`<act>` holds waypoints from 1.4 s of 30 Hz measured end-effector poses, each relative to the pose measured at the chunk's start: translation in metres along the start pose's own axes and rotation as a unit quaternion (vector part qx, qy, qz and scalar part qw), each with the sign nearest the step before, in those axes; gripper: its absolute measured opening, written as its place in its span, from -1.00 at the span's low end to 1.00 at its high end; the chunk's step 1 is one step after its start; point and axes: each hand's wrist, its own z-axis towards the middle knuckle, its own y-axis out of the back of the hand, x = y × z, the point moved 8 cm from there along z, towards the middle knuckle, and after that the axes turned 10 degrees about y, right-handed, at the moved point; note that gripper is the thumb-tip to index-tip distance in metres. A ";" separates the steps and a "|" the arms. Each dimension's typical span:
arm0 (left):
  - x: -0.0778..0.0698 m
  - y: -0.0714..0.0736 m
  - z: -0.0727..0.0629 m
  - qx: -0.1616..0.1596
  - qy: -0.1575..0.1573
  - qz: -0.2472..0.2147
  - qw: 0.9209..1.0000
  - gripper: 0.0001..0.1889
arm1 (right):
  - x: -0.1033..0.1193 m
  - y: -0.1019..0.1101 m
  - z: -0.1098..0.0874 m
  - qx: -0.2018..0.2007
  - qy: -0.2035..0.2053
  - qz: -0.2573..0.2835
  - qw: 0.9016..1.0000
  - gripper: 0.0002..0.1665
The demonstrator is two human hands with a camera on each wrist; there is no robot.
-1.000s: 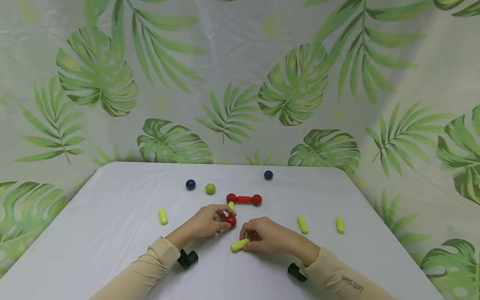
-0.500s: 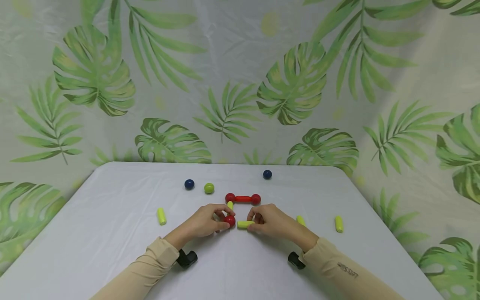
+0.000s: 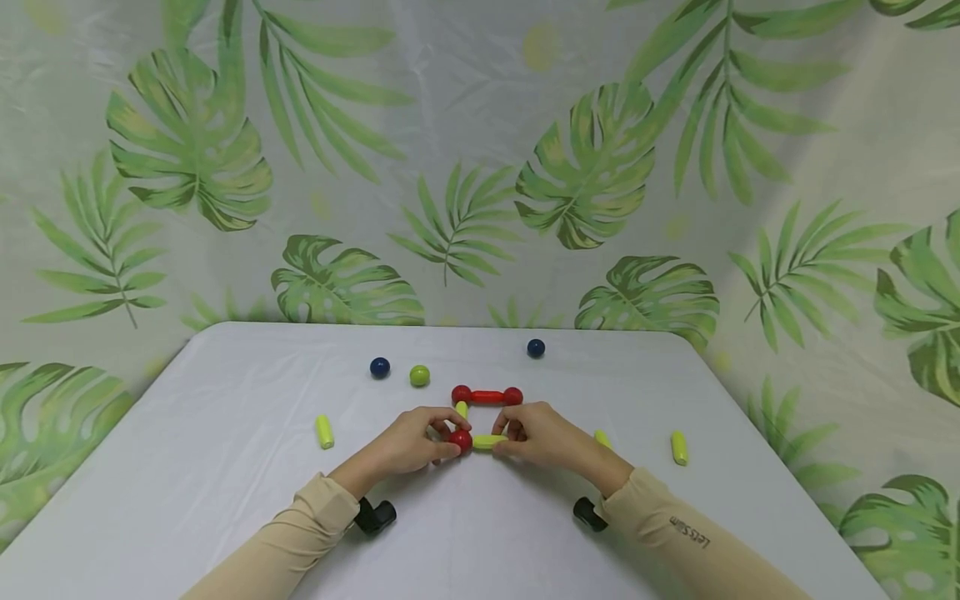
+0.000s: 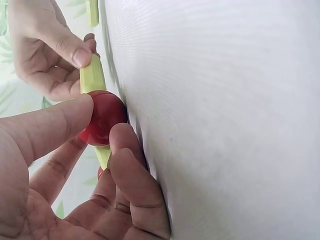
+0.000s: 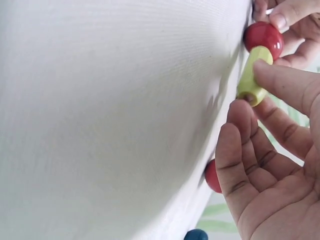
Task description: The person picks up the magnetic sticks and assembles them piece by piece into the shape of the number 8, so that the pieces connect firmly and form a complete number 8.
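Left hand (image 3: 417,440) pinching red ball (image 3: 461,441). Right hand (image 3: 546,435) pinching yellow rod (image 3: 486,442) right of ball, touching. Second rod (image 3: 462,409) beyond ball, seemingly attached.

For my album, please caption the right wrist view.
Right-hand fingers hold a yellow-green faceted stick against a glossy red ball held by left-hand fingers.

Leaf-print sheeting (image 3: 465,150) rises beyond the far edge and corners of a white-covered surface (image 3: 465,542), screening the spot off. The kind of room is unclear.
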 end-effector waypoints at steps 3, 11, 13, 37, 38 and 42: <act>0.000 0.000 0.000 -0.002 0.002 0.000 1.000 -0.69 | 0.001 0.000 0.001 0.000 0.006 0.003 1.000 -0.80; 0.000 0.000 0.000 0.000 0.008 -0.001 1.000 -0.69 | 0.002 0.000 0.001 -0.002 0.007 0.010 1.000 -0.80; 0.001 0.000 0.000 0.001 0.009 -0.001 1.000 -0.69 | 0.001 0.000 0.001 -0.002 0.005 0.008 1.000 -0.80; 0.001 0.002 -0.002 0.003 0.006 -0.011 1.000 -0.69 | 0.007 0.023 0.022 -0.003 0.011 -0.026 1.000 -0.82; 0.001 0.002 -0.002 0.003 0.004 -0.010 1.000 -0.69 | 0.008 0.025 0.025 -0.004 0.010 -0.030 1.000 -0.82; 0.000 0.002 -0.002 0.002 -0.007 -0.009 1.000 -0.69 | 0.010 0.033 0.039 -0.008 0.017 -0.045 0.999 -0.81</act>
